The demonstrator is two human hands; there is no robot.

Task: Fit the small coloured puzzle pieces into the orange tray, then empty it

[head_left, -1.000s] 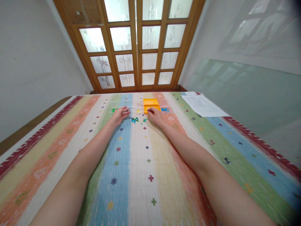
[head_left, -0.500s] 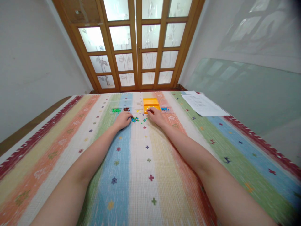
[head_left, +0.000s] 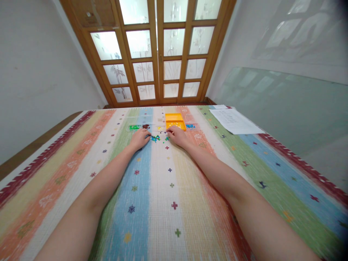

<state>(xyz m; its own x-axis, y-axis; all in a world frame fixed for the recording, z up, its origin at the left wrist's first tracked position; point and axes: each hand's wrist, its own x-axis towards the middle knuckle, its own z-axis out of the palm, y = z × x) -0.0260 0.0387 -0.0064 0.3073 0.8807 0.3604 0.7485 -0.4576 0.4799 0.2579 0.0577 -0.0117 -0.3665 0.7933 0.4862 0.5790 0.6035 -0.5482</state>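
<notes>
While the left hand (head_left: pixel 141 138) curls at one end of a loose pile of tiny blue-and-green pieces (head_left: pixel 155 138), the right hand (head_left: pixel 177 135) has bunched fingertips near a smaller green-blue cluster (head_left: pixel 166 139); both narrow, cannot tell if either grips a piece; pile sits between them, presumably for reach; just beyond, clear plastic boxes (head_left: pixel 197 127) hold green pieces (head_left: pixel 134 127), dark brown pieces (head_left: pixel 146 126) and blue pieces (head_left: pixel 190 126), apparently kept apart by colour; open orange-yellow plastic box (head_left: pixel 174 117) holds whitish pieces (head_left: pixel 174 124); all on striped cloth-covered counter (head_left: pixel 160 203).
</notes>
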